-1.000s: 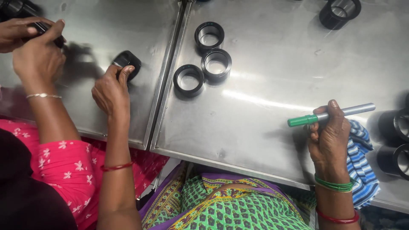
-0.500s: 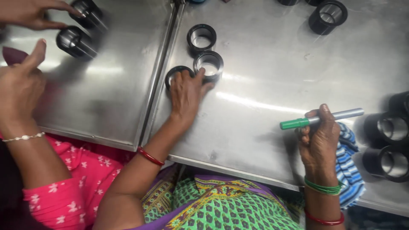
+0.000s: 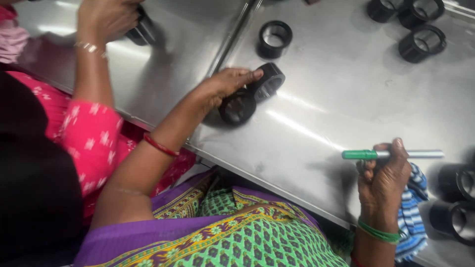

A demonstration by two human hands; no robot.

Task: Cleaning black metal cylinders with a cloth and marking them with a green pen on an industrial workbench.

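My left hand (image 3: 225,85) reaches across the steel table (image 3: 321,113) and rests on two black plastic rings. Its fingers curl over the nearer ring (image 3: 237,108), and the thumb tip presses the farther ring (image 3: 271,81). Both rings are tipped onto their sides and touch each other. Near the table's front edge, my right hand (image 3: 383,180) grips a marker (image 3: 393,154) with a green cap and silver barrel, lying level. A blue striped cloth (image 3: 413,212) is bunched under that hand.
A third ring (image 3: 275,37) stands behind the pair. Several more black rings sit at the far right (image 3: 420,42) and by the right edge (image 3: 455,198). At left, a co-worker in a pink sleeve (image 3: 91,131) handles black rings (image 3: 141,29) on an adjoining steel table.
My left hand left the adjoining table, reached the two rings and tipped them onto their sides. My right hand still holds the marker in the same place.
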